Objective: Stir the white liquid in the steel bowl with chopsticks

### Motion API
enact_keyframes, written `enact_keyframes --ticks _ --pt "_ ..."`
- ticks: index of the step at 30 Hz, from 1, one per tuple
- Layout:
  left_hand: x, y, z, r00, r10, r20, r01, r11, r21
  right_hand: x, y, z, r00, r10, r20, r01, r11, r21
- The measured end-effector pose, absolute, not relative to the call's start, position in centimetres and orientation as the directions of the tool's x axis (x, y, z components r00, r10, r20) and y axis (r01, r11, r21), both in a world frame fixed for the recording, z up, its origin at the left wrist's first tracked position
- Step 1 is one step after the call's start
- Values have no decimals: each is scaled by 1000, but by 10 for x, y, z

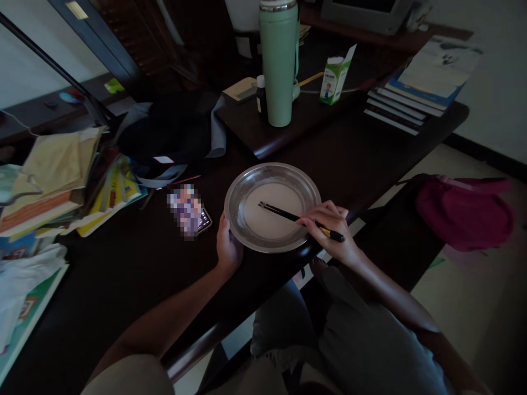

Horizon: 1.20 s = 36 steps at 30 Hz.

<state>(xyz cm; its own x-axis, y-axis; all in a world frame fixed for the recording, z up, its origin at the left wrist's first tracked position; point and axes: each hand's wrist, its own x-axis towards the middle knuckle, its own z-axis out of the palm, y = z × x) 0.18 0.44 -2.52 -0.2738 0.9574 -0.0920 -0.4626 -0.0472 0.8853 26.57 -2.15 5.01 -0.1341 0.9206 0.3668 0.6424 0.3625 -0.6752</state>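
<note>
A round metal bowl (236, 230) with a wide rim sits at the front of the dark table, with a whitish, cloudy content across its bottom. My left hand (229, 245) grips the bowl's left rim, its thumb on the outside edge and the other fingers hidden underneath. In my right hand (331, 229) is a pair of black chopsticks (280, 212) with gold bands near the thick ends. Their tips point left over the middle of the bowl; I cannot tell whether they touch the whitish content. A phone (203, 219) with a lit, partly blurred screen lies left of the bowl.
Behind the bowl stand a tall green tumbler (279, 71), a small dark bottle (261, 94) and a green-white carton (335, 79). Stacked books (428, 88) are at right, a black bag (168, 131) and piled papers (57, 164) at left. A magenta bag (465, 211) lies beyond the table edge.
</note>
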Motion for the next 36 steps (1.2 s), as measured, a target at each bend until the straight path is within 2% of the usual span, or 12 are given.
enact_keyframes --ticks 5,12,17,21,27,36 --pt "-3 4 -24 -268 959 -89 -476 -52 878 268 -18 50 -62 911 407 699 331 -634" --pt "-3 3 -21 -269 960 -82 -474 -58 879 291 -34 75 30 916 400 742 248 -623" --pt "-1 5 -24 -267 959 -92 -479 -49 876 309 -46 89 -11 942 336 683 253 -685" --pt "1 6 -24 -265 961 -84 -475 -54 878 311 -50 95 -109 956 274 586 284 -759" --pt "4 5 -22 -276 957 -91 -471 -52 881 289 -43 81 -156 945 287 577 323 -750" --pt "2 3 -20 -282 955 -93 -474 -54 879 262 -22 56 -71 932 356 663 311 -681"
